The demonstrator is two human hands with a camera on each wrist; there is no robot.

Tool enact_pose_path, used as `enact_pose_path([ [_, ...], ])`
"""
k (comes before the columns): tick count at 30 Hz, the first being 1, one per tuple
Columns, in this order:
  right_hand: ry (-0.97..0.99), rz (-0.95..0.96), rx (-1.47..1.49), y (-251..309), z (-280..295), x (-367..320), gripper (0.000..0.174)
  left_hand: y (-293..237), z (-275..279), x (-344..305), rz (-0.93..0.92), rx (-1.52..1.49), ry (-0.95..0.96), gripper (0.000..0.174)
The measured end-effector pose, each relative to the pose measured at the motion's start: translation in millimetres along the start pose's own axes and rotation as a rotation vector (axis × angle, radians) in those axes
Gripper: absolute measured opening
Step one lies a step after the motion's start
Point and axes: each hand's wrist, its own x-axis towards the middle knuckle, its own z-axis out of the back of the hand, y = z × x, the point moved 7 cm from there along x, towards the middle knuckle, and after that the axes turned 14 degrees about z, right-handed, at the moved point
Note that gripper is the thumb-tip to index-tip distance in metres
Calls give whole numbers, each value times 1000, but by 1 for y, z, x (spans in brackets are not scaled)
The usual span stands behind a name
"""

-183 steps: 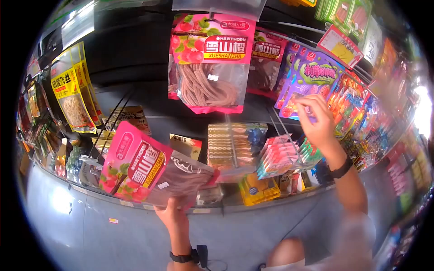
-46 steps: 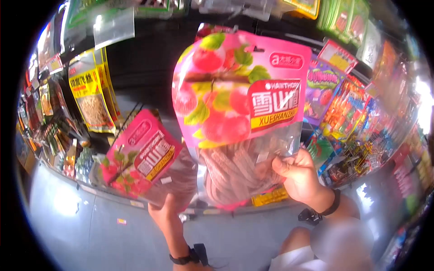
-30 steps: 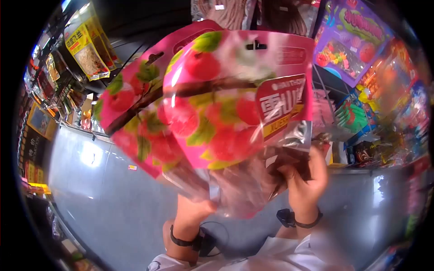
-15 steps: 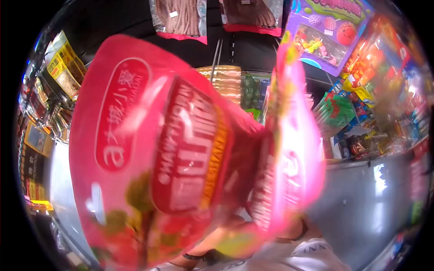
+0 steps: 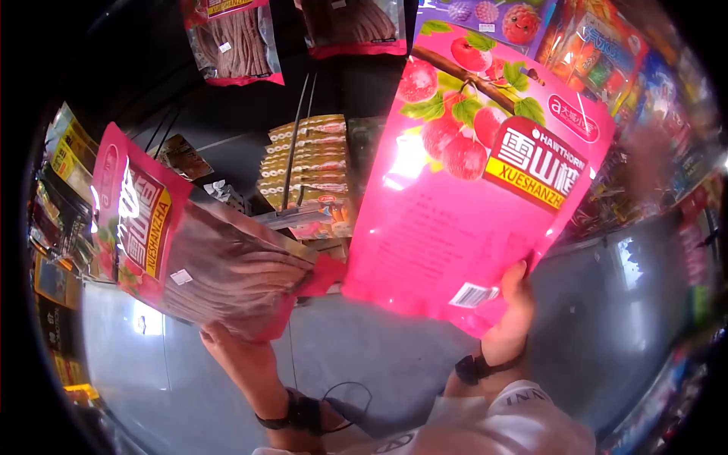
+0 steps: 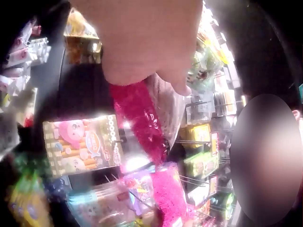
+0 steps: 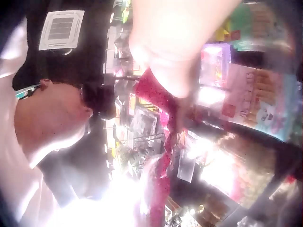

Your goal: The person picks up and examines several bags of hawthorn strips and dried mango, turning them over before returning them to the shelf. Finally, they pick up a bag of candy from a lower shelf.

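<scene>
In the head view my left hand (image 5: 239,360) grips the lower edge of a pink bag of hawthorn strips (image 5: 227,265). It leans left, its clear window with brownish strips facing me. My right hand (image 5: 509,318) pinches the bottom corner of a second hawthorn bag (image 5: 455,227), thumb on its face. That one stands nearly upright with its printed back and barcode toward me. The left wrist view has the left hand (image 6: 147,47) over the bag's pink edge (image 6: 139,113). In the right wrist view, the right hand (image 7: 175,47) holds its bag (image 7: 156,90) edge-on.
Two similar hawthorn bags (image 5: 235,45) hang at the top of the display. Behind the held bags are stacked snack packs (image 5: 303,167) on a hook. A purple candy bag (image 5: 485,19) and an orange candy bag (image 5: 595,57) hang at right. Grey floor (image 5: 364,349) lies below.
The right hand, holding nothing in the oldest frame, now holds a second hawthorn bag. Both bags swung close and tilted, then moved apart; the right one has turned from front to back.
</scene>
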Motion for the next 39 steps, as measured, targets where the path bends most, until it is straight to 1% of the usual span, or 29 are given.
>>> enact_pose_path([
  [2,-15,43,-122,-4,8,8,52,6,7,6,14,-48,-2,43],
  [3,14,17,-101,-3,1,10,51,6,4,5,15,-35,-17,43],
  [6,89,2,-159,-12,11,13,53,6,-9,-3,28,-14,-35,44],
  [8,79,0,-137,-11,9,11,51,9,-13,-6,55,-20,-13,47],
  [12,107,7,-32,-10,1,13,47,8,-28,-10,43,-71,27,43],
  [14,105,15,-45,-6,-3,15,46,9,-29,-11,52,-87,36,43],
  [17,121,-7,4,-7,-4,18,45,13,-26,-10,47,-58,18,42],
  [21,136,-19,70,-9,-1,18,44,18,-24,-10,39,-7,63,41],
  [24,67,26,18,-9,1,18,44,18,-26,-10,37,21,66,42],
  [27,18,26,-11,-10,8,20,44,17,-26,-10,44,25,71,42],
  [29,23,16,8,-13,12,20,44,18,-26,-11,48,32,88,42],
  [32,48,-6,25,-13,9,19,44,19,-24,-11,48,36,60,43],
  [35,77,-12,40,-11,5,20,44,20,-25,-10,33,15,110,42],
  [39,124,-12,76,-10,-5,21,45,20,-28,-11,41,13,86,41],
])
